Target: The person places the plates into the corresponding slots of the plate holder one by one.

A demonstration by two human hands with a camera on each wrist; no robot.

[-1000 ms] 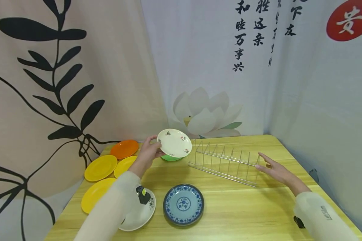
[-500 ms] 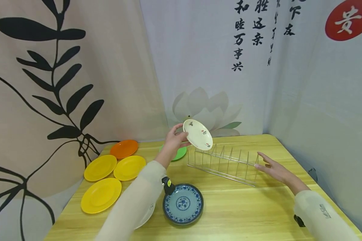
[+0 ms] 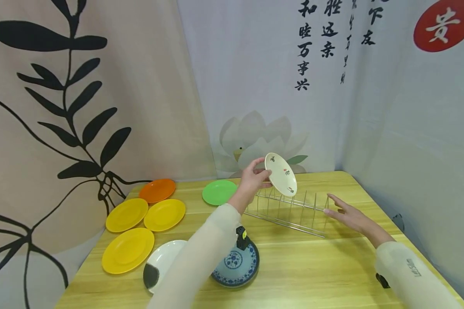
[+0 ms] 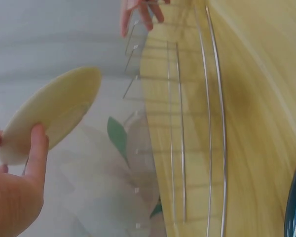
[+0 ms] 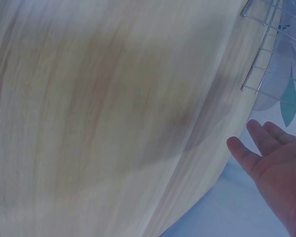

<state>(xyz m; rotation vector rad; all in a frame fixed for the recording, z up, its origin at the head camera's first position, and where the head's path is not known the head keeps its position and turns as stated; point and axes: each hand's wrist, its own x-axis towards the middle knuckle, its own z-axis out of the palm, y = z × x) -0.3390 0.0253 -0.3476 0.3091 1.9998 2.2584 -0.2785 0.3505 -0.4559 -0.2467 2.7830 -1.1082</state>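
A small white plate [image 3: 281, 175] with little flower prints is held up, tilted, above the wire dish rack [image 3: 286, 220]. My left hand [image 3: 252, 182] pinches it by its left rim, and the left wrist view shows the fingers on the underside of the plate [image 4: 54, 111]. The rack's upright wires stand below the plate. At the rack's right end, my right hand [image 3: 348, 216] reaches with fingers extended, fingertips right at the end wire. In the right wrist view the right hand [image 5: 276, 158] has its fingers spread and nothing in them.
Left on the wooden table [image 3: 294, 274] lie several yellow plates [image 3: 127, 251] and an orange plate [image 3: 157, 191]. A green plate [image 3: 218, 192] lies behind. In front are a white plate [image 3: 164, 257] and a blue patterned plate [image 3: 237, 268], partly covered by my left sleeve.
My left hand has carried the white plate rightward from beside the green plate to over the rack, turning it steeper. The right hand stays at the rack's end.
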